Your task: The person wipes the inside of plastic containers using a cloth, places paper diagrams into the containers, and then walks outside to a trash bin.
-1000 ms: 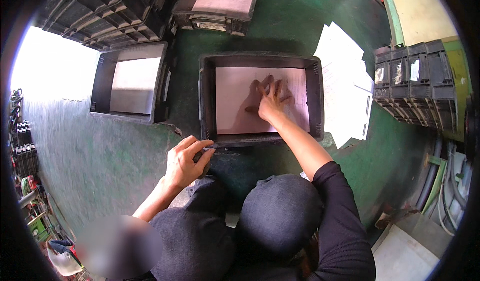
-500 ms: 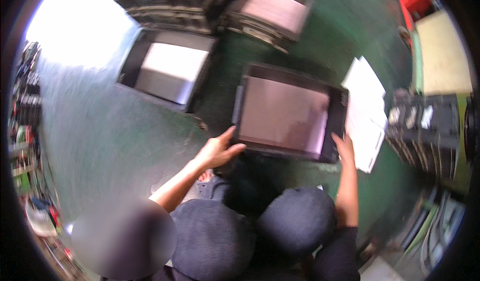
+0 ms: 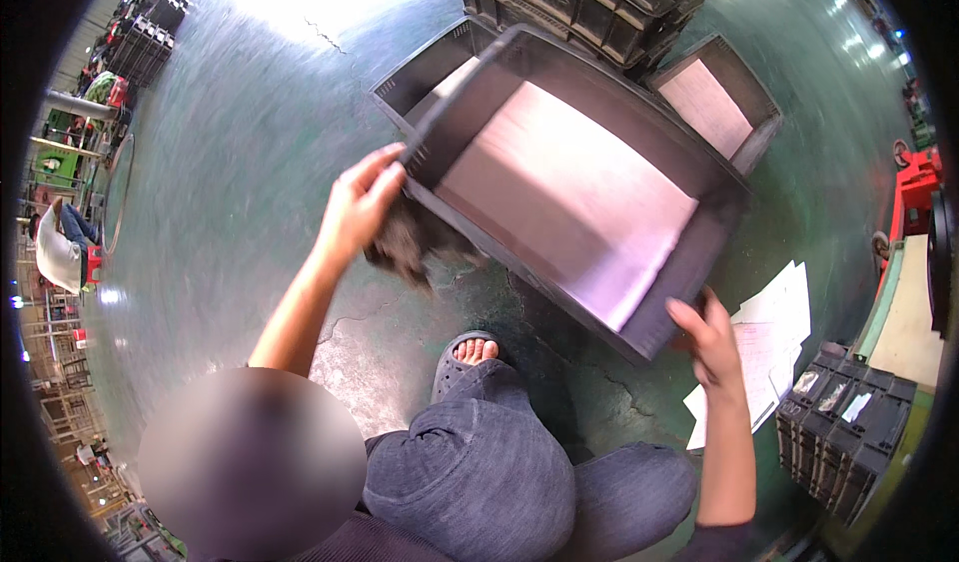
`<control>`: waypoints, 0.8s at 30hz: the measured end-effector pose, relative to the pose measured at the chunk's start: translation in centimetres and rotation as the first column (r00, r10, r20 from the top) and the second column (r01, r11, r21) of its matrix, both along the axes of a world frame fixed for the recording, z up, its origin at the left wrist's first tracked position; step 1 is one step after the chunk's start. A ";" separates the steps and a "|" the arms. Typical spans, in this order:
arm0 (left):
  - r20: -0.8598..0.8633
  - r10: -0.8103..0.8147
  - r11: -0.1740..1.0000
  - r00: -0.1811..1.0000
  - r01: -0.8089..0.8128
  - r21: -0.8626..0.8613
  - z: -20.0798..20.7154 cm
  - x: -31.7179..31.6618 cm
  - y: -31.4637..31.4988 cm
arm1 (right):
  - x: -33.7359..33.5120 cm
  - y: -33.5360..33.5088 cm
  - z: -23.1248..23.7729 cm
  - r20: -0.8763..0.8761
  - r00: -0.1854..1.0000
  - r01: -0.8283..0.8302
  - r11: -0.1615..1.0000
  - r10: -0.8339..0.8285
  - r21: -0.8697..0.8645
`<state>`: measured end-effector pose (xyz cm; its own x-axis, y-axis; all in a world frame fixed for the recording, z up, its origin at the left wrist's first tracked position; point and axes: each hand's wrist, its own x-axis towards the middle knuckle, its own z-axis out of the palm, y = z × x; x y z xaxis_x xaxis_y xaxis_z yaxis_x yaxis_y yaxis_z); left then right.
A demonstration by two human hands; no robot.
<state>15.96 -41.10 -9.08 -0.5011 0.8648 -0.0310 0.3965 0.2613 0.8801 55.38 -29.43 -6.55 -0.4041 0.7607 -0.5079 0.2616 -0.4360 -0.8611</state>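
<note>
- Your left hand (image 3: 358,202) grips the black crate (image 3: 704,237) at its near left corner, fingers closed on the rim.
- Your right hand (image 3: 711,340) holds the same crate by its lower right end, thumb toward you on the edge; remaining fingers partly hidden, can't tell how far they wrap.
- Crate is up off the green floor (image 3: 230,212), in front of you, slanting down to your right in view, slightly blurred.
- Pale pink sheet (image 3: 569,182) lies flat on the crate's bottom, part shaded, part bright.
- Second black crate (image 3: 425,62) just behind, partly covered by yours.
- Tall crate stack (image 3: 569,7) beyond; right of it, another crate (image 3: 764,97) with a pinkish sheet in it.
- Loose white papers (image 3: 794,302) overlap on the floor, right of your right hand.
- More stacked black crates (image 3: 839,422) at far right.
- Dark brown blurred thing (image 3: 405,242) near your left hand, below the crate; can't tell what.
- Your foot in a dark clog (image 3: 450,367) shows below.
</note>
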 end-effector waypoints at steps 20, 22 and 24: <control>-0.399 0.270 0.952 0.877 -0.305 -0.027 -3.7 -15.8 15.4 | -16.5 6.4 -4.1 -0.198 0.980 -0.034 0.998 0.022 -0.059; -0.721 -0.171 0.979 0.671 0.201 -0.045 -5.7 -22.7 14.3 | -16.5 7.3 -4.6 0.046 0.992 -0.120 0.993 0.119 0.020; -0.903 -0.363 0.931 0.229 0.136 -0.340 -6.0 -24.0 11.1 | -15.0 6.6 -4.7 0.070 0.982 -0.184 0.977 0.177 0.106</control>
